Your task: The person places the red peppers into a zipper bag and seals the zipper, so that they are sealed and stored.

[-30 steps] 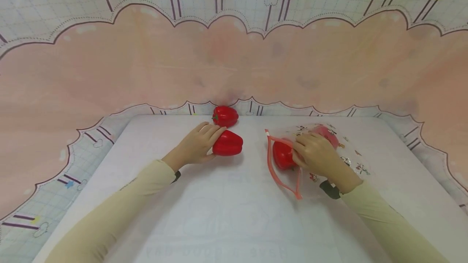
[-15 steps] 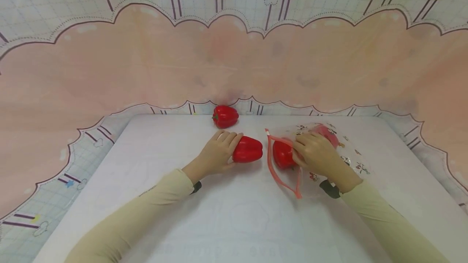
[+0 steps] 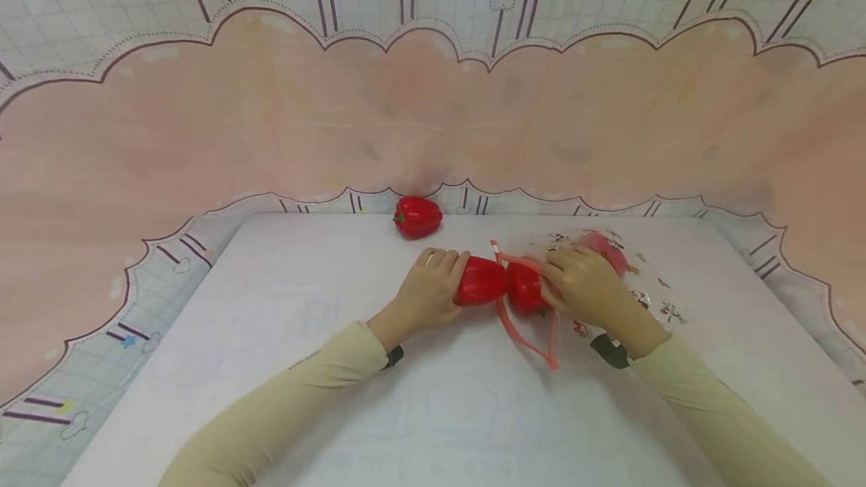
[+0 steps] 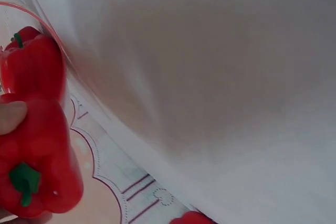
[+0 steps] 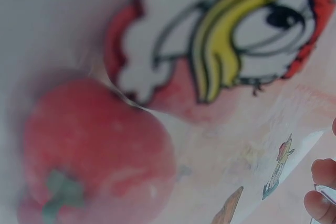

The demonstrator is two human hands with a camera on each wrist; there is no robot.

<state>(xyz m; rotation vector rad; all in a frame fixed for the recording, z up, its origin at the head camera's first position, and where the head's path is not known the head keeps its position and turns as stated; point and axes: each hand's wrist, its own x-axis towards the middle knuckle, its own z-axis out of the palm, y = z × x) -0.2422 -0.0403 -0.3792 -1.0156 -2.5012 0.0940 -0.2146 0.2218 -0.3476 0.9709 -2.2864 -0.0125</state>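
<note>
Beside our right hand (image 3: 582,284) pinching clear printed plastic bag (image 3: 639,297), our left hand (image 3: 429,290) grips glossy lobed red pepper (image 3: 482,282).

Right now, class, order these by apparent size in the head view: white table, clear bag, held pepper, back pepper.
1. White table
2. Clear bag
Too close to rank: held pepper and back pepper look alike, and the left hand hides part of the held one.

a staged tabletop corner is suggested by a flat white table (image 3: 419,404), backed and flanked by peach-and-white cloud-printed sheeting (image 3: 433,115); the room type cannot be identified.
</note>
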